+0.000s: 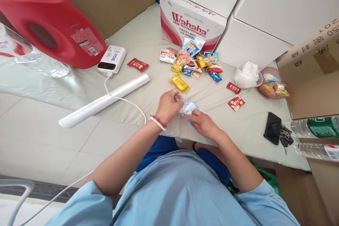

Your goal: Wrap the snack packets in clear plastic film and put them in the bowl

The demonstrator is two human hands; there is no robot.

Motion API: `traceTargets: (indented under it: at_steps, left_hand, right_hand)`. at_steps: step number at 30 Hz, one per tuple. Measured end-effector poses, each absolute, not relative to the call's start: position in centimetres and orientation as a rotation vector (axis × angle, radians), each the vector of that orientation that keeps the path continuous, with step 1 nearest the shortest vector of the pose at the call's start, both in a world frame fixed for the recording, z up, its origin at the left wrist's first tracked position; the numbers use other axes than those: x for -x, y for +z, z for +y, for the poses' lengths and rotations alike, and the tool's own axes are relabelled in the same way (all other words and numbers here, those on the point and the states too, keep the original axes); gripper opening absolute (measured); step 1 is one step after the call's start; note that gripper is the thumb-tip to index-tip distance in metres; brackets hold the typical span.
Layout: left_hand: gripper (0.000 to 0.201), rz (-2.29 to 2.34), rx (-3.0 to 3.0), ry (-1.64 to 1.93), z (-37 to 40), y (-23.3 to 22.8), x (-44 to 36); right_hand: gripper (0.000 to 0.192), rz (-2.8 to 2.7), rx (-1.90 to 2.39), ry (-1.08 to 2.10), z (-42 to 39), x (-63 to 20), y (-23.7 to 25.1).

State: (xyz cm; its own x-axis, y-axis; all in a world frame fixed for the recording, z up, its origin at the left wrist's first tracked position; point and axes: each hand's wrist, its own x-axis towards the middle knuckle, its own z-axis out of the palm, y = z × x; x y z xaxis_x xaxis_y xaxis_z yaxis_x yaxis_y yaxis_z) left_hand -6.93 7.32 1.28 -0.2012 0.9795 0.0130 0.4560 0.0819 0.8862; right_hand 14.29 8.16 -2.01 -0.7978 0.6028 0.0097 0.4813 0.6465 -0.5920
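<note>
A shallow pink plastic bowl (287, 84) at the right holds a few wrapped snacks, a crumpled clear bag (247, 75) beside it. The red-and-white carton (190, 24) reads "Wahaha purified water"; a loose heap of colourful snack packets (194, 63) lies before it on the pale grey-green cloth-covered table (143, 42). Near the table's front edge, left hand (169, 106) and right hand (202, 122) both pinch a small clear-blue snack packet (188, 107).
</note>
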Motion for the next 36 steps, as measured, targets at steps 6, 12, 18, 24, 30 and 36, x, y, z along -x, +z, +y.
traceTargets:
  at_steps: [6,12,18,24,30,36]
  left_hand:
    - [0.020,1.440,-1.991,0.827,6.2,1.3,3.0]
    - [0.031,1.432,-2.443,0.673,3.6,-0.6,3.1]
    - [0.039,1.505,-2.651,0.612,1.9,-1.9,2.8]
    - [0.038,1.559,-2.742,0.535,1.5,-2.3,2.5]
    - [0.038,1.493,-2.647,0.545,1.8,-1.7,2.8]
    - [0.030,1.641,-2.077,1.094,2.1,-1.6,6.2]
  right_hand:
    - [0.033,-2.592,0.788,0.915,7.4,-14.0,-1.5]
    - [0.027,-2.355,0.934,1.060,6.3,-17.9,0.4]
    - [0.030,-2.139,1.658,0.411,7.1,-19.7,-2.0]
    - [0.015,-2.082,1.605,0.782,7.4,-18.1,0.5]
    - [0.014,-2.118,1.635,0.838,10.4,-11.6,1.1]
    - [0.016,-2.200,1.498,0.629,9.9,-9.6,-1.7]
